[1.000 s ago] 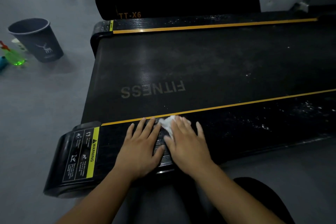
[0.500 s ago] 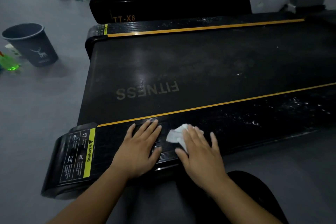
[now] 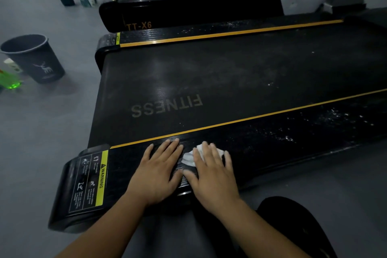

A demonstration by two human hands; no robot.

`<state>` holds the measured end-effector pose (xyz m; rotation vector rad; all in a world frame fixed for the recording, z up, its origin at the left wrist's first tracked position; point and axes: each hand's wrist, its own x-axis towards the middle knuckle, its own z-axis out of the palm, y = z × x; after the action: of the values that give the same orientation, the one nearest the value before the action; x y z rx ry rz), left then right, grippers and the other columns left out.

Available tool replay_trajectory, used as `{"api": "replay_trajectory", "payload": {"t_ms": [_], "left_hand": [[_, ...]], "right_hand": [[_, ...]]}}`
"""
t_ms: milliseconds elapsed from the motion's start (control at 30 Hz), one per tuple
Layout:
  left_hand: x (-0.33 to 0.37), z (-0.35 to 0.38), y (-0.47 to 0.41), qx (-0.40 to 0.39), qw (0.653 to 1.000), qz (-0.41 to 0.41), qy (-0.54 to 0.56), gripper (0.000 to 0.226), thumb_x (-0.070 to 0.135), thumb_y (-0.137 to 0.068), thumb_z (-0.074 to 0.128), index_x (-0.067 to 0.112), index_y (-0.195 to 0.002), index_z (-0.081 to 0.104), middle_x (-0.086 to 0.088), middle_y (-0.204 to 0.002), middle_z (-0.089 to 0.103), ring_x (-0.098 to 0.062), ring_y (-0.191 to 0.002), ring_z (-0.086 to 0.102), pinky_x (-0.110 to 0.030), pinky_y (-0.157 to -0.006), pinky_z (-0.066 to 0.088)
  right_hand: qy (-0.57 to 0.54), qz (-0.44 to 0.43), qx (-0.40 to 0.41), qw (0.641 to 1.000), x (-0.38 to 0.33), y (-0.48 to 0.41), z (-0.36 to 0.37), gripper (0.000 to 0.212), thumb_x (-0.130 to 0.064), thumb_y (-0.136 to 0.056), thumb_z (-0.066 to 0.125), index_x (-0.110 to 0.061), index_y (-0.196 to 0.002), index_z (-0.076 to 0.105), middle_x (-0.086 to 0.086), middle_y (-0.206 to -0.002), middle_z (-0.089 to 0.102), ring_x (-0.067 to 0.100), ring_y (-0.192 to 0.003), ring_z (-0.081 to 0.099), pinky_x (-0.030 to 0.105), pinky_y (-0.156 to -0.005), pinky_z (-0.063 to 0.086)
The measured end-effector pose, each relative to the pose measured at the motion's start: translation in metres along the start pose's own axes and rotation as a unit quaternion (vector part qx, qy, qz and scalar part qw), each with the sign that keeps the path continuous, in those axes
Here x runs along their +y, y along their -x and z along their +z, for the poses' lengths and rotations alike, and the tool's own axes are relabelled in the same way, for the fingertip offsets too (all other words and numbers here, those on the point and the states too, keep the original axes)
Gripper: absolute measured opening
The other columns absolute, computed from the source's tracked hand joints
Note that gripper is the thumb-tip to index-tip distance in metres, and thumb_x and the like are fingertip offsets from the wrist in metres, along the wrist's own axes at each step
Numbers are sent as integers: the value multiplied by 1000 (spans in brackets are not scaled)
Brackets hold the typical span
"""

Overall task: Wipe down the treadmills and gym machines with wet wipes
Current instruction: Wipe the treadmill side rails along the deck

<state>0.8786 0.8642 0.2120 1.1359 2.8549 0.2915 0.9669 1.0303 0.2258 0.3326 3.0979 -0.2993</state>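
Currently at the near rail [image 3: 282, 138] of the front treadmill [image 3: 209, 58], close to its rear end, just right of the warning label [image 3: 98, 180]. Left hand [image 3: 157, 172] lies flat on the rail, fingers straight and spread, holding nothing; reads as a brace. Right hand [image 3: 213, 176] is just beside it, also flat, fingers straight, pressing the wipe [image 3: 188, 158] onto the ribbed rail surface. Wipe is bunched, not spread: white folds show at the thumb side and past the fingertips, the rest hidden under the palm. Judged step: rubbing this stretch of rail, with most of the rail to the right not yet done. White specks [image 3: 335, 116] lie thick there, and more on the far rail [image 3: 209, 30]. Belt [image 3: 251, 81] shows dull smears around the FITNESS lettering [image 3: 167, 106]. Risks from here: a crumpled wipe held only by downward pressure can slide out or roll under the palm on the ribs, so bare skin drags over grit. Sweeping right would likely push specks ahead of the wipe, and some may cross the yellow stripe [image 3: 251, 118] onto the belt edge rather than lift off. One small wipe will probably load with dirt and start smearing. Weight on the left hand over a damp rail could let it skid. Bin [image 3: 35, 58] stands on the floor [image 3: 52, 132] well apart to the left, awkward for dropping a used wipe.
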Motion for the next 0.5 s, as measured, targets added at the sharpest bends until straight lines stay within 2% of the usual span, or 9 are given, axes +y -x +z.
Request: {"api": "replay_trajectory", "payload": {"t_ms": [67,167,267,333,433,500], "left_hand": [[0,0,0,-2,1000,0,9,73,61,-97,16,27,-161,24,11,-168,8,-5,-154,-2,-42,-124,-4],[2,-2,0,-9,1000,0,9,76,62,-95,12,28,-162,18,12,-168,3,-5,-153,-6,-42,-124,-6],[2,-3,-1,-12,1000,-1,12,77,62,-94,10,28,-163,15,12,-168,0,-4,-153,-10,-42,-125,-8],[1,-2,-1,-14,1000,-2,5,77,63,-94,10,28,-162,15,12,-169,1,-4,-153,-10,-41,-124,-9],[3,-4,-2,-14,1000,-6,7,77,63,-94,10,28,-162,16,11,-169,4,-4,-153,-7,-40,-124,-8],[4,-6,-2,-29,1000,-11,-3,79,64,-90,3,31,-162,6,14,-167,-6,-3,-151,-15,-40,-124,-10]], "right_hand": [[10,-33,-8,999,-3,15,4,74,-64,-92,35,-14,-141,58,7,-150,52,23,-141,46,48,-113,20],[30,-67,13,997,24,38,5,72,-62,-89,41,-14,-141,57,5,-150,53,21,-139,49,48,-112,22],[33,12,28,999,44,17,-2,78,-63,-95,27,-12,-150,47,6,-158,42,22,-147,37,48,-117,9],[25,18,14,999,33,9,1,80,-64,-94,27,-10,-150,47,8,-158,41,24,-148,36,48,-117,9],[36,-65,16,997,21,32,9,76,-62,-90,40,-11,-145,53,8,-154,48,24,-143,45,50,-112,21],[53,-82,38,995,35,45,11,73,-62,-91,41,-13,-145,53,6,-154,48,23,-142,45,51,-111,22]]}}
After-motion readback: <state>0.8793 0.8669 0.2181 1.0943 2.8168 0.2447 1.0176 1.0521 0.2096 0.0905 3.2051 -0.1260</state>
